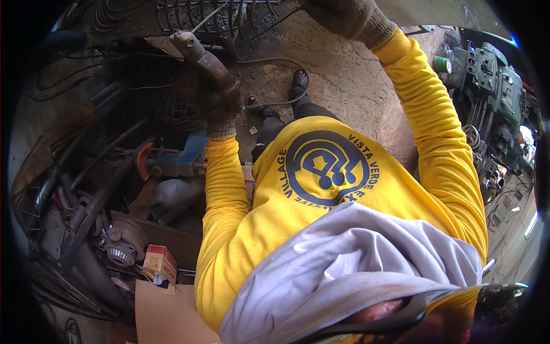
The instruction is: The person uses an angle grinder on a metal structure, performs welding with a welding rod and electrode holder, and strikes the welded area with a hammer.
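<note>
My left hand [222, 100], in a dark, worn glove, is closed around a welding electrode holder [197, 50] with a scuffed grey head. A thin, pale welding rod [208, 18] slants up from that head toward a piece of metalwork with curved bars [229, 16]. At the top edge my right hand [346, 18], in a grey-brown knit glove, is closed, its fingers partly cut off by the picture's edge. A thin dark rod [276, 24] runs from its fingertips down toward the curved bars. Both forearms are in yellow sleeves.
A cable [281, 59] loops over the concrete floor [366, 86] by my sandalled feet. At left lie metal bars [112, 137], a blue metal piece [192, 152], a motor-like part [126, 238] and a small red-and-white box [160, 261]. A green machine [498, 92] stands at right.
</note>
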A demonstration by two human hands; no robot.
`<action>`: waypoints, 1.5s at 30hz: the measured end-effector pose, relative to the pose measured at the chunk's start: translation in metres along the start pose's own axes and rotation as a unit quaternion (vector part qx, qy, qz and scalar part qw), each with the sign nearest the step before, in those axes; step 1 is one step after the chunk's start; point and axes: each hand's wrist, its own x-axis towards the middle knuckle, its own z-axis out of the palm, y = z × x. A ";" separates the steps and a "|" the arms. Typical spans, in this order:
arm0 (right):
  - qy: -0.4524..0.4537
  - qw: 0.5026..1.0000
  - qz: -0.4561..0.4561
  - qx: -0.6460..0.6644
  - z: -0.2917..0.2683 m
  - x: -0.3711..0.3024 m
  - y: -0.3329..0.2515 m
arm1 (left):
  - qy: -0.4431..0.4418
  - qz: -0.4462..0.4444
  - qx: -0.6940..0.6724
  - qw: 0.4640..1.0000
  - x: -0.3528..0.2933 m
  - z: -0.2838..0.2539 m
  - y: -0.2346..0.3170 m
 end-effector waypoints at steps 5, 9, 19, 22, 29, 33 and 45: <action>0.006 1.000 -0.005 -0.002 0.001 -0.001 0.001 | -0.014 0.103 0.142 0.984 0.004 -0.005 0.022; 0.009 1.000 -0.007 0.011 0.001 0.001 0.000 | -0.004 0.027 0.045 0.999 -0.002 -0.005 0.019; -0.015 1.000 0.013 0.021 -0.003 0.001 -0.002 | -0.005 -0.029 -0.047 0.998 -0.012 -0.009 0.010; -0.018 0.999 0.028 0.043 -0.004 0.000 -0.004 | -0.006 -0.023 -0.047 0.999 -0.012 -0.008 0.011; -0.023 0.978 0.086 0.189 0.002 -0.002 0.002 | 0.003 0.006 -0.015 1.000 -0.013 -0.009 0.020; -0.021 0.947 0.135 0.289 0.002 -0.011 0.008 | 0.001 0.055 0.040 0.998 -0.008 -0.006 0.032; -0.005 0.995 0.059 0.083 -0.003 -0.005 0.004 | 0.050 0.353 0.459 0.814 0.010 -0.003 0.118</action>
